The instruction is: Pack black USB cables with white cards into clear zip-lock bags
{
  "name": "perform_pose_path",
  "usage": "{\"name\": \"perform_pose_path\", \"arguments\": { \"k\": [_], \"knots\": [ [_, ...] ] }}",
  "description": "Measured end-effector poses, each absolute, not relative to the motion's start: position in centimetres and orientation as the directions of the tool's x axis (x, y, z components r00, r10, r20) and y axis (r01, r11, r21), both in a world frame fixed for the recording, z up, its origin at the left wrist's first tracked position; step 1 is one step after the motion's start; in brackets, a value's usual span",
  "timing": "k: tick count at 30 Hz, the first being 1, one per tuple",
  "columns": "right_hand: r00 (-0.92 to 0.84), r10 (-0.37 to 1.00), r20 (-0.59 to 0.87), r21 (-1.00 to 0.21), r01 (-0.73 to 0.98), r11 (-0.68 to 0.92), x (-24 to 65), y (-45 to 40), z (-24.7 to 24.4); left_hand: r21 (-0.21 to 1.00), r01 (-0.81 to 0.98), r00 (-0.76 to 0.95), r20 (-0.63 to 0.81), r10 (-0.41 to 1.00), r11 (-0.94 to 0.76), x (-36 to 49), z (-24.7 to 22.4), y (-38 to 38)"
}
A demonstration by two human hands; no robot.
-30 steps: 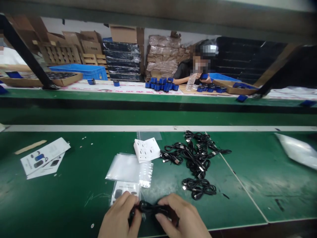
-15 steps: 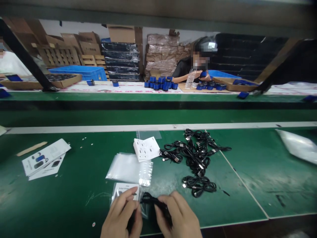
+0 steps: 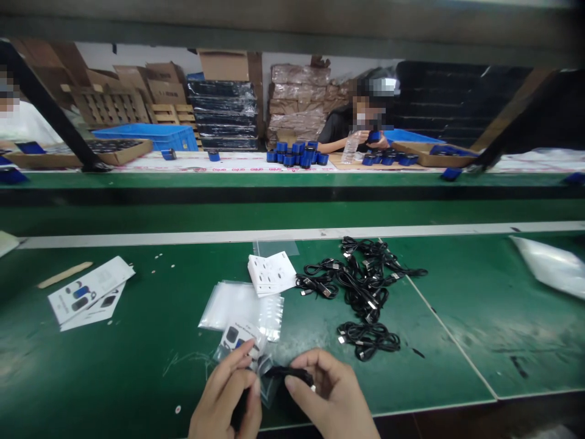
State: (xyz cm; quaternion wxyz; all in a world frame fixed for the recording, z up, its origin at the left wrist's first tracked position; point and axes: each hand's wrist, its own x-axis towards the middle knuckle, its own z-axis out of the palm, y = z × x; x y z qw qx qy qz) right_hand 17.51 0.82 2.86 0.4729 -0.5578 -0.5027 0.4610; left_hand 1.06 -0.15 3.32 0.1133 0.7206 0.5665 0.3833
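My left hand [image 3: 233, 387], at the bottom middle, is closed on a clear zip bag [image 3: 267, 393] with a printed leaflet [image 3: 237, 338] inside. My right hand [image 3: 326, 390] pinches a coiled black USB cable [image 3: 290, 372], its far end at the mouth of the bag. Whether that end is inside the bag I cannot tell. Just beyond lies a stack of clear bags [image 3: 228, 308], with a pile of folded white leaflets [image 3: 276, 274] at its upper edge. To the right several bundled black cables [image 3: 361, 286] lie heaped on the green table [image 3: 439, 353].
Two printed leaflets [image 3: 89, 292] and a thin wooden stick [image 3: 66, 274] lie on the left. A white plastic bag [image 3: 548, 265] rests at the far right. Past a raised ledge, a co-worker [image 3: 351, 116] handles blue parts near a heap of blue devices [image 3: 297, 153].
The bag with the leaflet has tilted in my left hand. My right hand has turned, bringing the cable nearly level against the bag's mouth.
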Motion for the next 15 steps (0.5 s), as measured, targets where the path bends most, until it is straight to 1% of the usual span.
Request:
{"name": "perform_pose_path", "arguments": {
  "k": [1,2,3,4,5,6,7,8,12,14,15],
  "knots": [
    [0.06,0.997,-0.053,-0.995,0.086,-0.058,17.4,0.8,2.6,0.603,0.727,0.066,0.417,0.907,-0.33,1.1,3.4,-0.2],
    [0.06,0.998,-0.004,-0.996,0.091,-0.009,17.3,0.8,2.5,0.607,0.722,0.068,0.415,0.907,-0.332,1.1,3.4,-0.2],
    [0.068,0.992,0.105,-0.986,0.14,0.095,17.1,0.7,2.4,0.608,0.718,0.073,0.419,0.905,-0.339,1.2,3.5,-0.2],
    [0.071,0.966,0.247,-0.948,0.224,0.225,16.8,0.6,2.3,0.605,0.715,0.078,0.428,0.901,-0.349,1.2,3.5,-0.2],
    [0.057,0.922,0.383,-0.883,0.315,0.347,16.6,0.4,2.4,0.598,0.715,0.085,0.442,0.893,-0.364,1.2,3.4,-0.1],
    [0.026,0.877,0.481,-0.813,0.389,0.434,16.4,0.3,2.5,0.585,0.717,0.094,0.459,0.884,-0.38,1.3,3.4,-0.1],
    [-0.015,0.853,0.522,-0.768,0.427,0.478,16.2,0.1,2.7,0.569,0.721,0.102,0.476,0.874,-0.394,1.3,3.4,0.0],
    [-0.056,0.856,0.514,-0.762,0.428,0.486,16.2,0.0,2.8,0.555,0.727,0.108,0.489,0.865,-0.404,1.3,3.4,0.1],
    [-0.205,0.926,0.317,-0.883,0.292,0.368,16.8,0.0,3.7,0.536,0.739,0.09,0.52,0.849,-0.407,1.3,3.3,0.1],
    [-0.209,0.949,0.237,-0.903,0.312,0.295,17.1,0.2,4.1,0.549,0.736,0.058,0.532,0.845,-0.397,1.6,3.3,-0.1],
    [-0.169,0.963,0.209,-0.906,0.337,0.255,17.1,0.4,4.2,0.551,0.737,0.042,0.541,0.84,-0.392,1.9,3.2,-0.2]
  ]
}}
